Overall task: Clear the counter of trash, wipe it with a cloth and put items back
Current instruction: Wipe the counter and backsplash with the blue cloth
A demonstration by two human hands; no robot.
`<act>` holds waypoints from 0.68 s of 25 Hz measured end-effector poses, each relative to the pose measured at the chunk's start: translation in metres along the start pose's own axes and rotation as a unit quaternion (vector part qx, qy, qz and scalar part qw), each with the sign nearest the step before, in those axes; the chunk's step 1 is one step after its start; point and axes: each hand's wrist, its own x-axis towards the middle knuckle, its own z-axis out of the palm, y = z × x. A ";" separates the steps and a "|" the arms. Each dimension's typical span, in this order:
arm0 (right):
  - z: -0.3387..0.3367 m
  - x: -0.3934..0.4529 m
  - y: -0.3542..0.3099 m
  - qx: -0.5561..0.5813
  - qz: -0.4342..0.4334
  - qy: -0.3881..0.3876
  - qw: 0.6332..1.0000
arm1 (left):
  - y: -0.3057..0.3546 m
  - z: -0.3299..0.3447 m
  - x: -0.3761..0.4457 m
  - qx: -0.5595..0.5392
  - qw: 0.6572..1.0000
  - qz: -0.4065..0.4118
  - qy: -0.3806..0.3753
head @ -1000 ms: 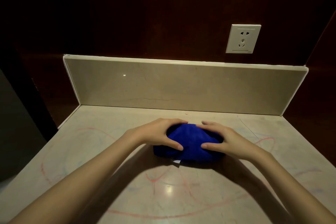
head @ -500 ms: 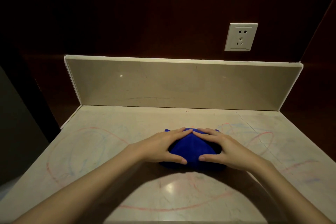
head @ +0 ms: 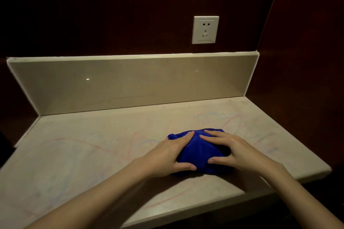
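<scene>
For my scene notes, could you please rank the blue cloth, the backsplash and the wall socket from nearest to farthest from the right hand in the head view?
1. Blue cloth, under the right hand.
2. Backsplash, behind the counter.
3. Wall socket, higher up the wall.

Your left hand and right hand press flat on a bunched blue cloth atop the crayon-streaked counter, below a wall socket.

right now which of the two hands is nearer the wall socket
The right hand, pressing the right side of the bunched blue cloth, lies nearer below the white wall socket; the left hand is further left.
</scene>
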 end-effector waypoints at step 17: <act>-0.063 -0.111 0.147 -0.107 0.018 -0.036 0.993 | 0.152 0.074 0.118 -0.003 0.998 -0.050 -0.026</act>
